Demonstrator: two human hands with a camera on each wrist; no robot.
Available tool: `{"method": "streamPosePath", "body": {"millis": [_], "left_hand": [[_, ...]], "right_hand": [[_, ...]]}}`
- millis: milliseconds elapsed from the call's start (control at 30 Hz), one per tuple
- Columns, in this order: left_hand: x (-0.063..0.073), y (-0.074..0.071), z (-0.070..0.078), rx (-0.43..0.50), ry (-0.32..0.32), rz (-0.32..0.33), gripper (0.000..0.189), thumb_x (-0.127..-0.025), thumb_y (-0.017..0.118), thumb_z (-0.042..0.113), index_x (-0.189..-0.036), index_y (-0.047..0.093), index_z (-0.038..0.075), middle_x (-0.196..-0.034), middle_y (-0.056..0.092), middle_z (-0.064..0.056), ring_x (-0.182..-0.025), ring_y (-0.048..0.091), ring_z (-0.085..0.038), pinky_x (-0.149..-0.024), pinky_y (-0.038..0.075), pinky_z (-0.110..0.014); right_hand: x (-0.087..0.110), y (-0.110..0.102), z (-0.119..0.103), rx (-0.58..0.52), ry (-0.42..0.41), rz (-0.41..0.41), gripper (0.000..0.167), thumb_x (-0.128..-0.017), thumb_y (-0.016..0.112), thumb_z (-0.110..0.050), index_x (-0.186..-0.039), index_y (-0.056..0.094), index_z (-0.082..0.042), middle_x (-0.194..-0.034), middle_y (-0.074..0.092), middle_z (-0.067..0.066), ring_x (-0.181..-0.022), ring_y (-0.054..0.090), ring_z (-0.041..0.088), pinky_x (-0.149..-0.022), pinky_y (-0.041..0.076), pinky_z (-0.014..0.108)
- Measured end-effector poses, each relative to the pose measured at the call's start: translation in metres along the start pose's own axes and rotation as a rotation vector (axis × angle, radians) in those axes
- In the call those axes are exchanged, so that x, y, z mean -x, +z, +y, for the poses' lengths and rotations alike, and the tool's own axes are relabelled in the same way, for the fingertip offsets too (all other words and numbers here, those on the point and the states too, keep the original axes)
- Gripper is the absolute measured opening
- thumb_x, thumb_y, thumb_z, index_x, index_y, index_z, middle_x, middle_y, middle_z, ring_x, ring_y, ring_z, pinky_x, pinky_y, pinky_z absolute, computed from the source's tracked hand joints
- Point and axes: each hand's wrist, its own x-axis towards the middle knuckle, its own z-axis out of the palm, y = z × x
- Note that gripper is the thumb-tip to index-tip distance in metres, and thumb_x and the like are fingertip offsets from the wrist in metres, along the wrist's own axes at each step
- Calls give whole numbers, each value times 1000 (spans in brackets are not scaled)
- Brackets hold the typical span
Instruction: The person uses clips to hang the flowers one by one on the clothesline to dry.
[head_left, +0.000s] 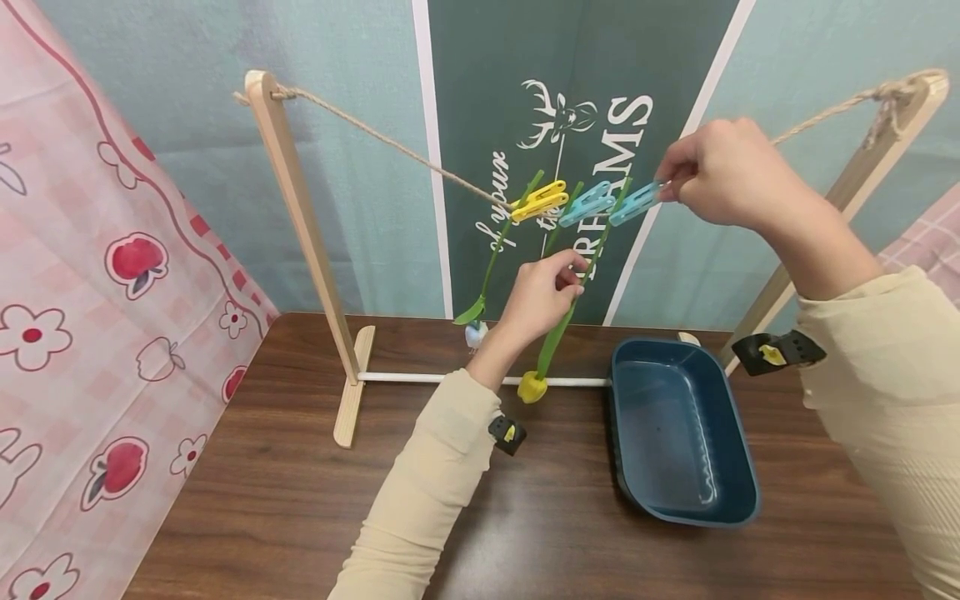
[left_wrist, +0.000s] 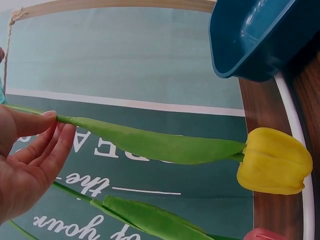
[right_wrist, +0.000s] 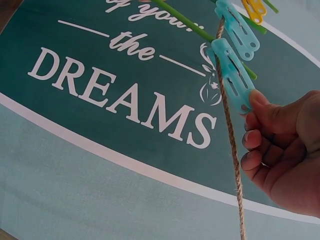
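Note:
My left hand point(head_left: 542, 293) pinches the green stem of a yellow tulip point(left_wrist: 274, 161), which hangs head down. My right hand point(right_wrist: 287, 145) holds the end of a light blue clothespin point(right_wrist: 232, 75) between thumb and fingers. That clothespin sits on the twine point(right_wrist: 231, 135) where the tulip's stem crosses it. Beside it, a second blue clothespin point(head_left: 587, 204) and a yellow clothespin point(head_left: 539, 201) clip other stems to the twine. A light blue flower point(head_left: 476, 335) hangs from the yellow one. Part of a red flower point(left_wrist: 265, 234) shows in the left wrist view.
Twine runs between two wooden posts, the left post point(head_left: 303, 225) and the right post point(head_left: 862, 183). A white rod point(head_left: 405, 377) joins their feet. A dark blue bin point(head_left: 622, 433) stands on the brown table point(head_left: 247, 500) at right. Behind hangs a printed cloth point(head_left: 360, 208).

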Motion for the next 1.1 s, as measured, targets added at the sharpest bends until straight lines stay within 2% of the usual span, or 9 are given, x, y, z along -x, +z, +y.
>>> {"method": "streamPosePath", "body": {"millis": [400,733,933,1100], "left_hand": [[2,0,0,2,-15,12,19,-86,62,5,-104,62,7,-83,63,-2,-74,55,-10,-67,43,-16],[1,1,-1,-3,-23,31,18,-86,62,5,-104,63,6,-86,64,-3,-77,56,-11,-70,44,-15],[1,1,0,-11,-21,37,17,-86,62,6,-103,64,6,-86,64,-3,-76,56,-11,-68,43,-14],[1,2,0,-21,-28,37,16,-86,62,6,-102,64,5,-89,64,-4,-79,57,-11,-70,44,-13]], "right_hand": [[2,-1,2,-31,82,-53,20,-86,55,-2,-99,64,10,-84,63,24,-68,47,28,-51,35,35],[4,-2,5,-130,161,-74,28,-87,59,-8,-110,60,9,-79,64,19,-68,49,28,-52,33,35],[4,-5,7,-156,156,-98,29,-89,57,-9,-112,59,7,-77,65,14,-65,55,24,-54,34,34],[5,-5,8,-171,152,-105,30,-89,58,-10,-113,59,7,-74,65,13,-71,54,27,-57,33,36]]}}
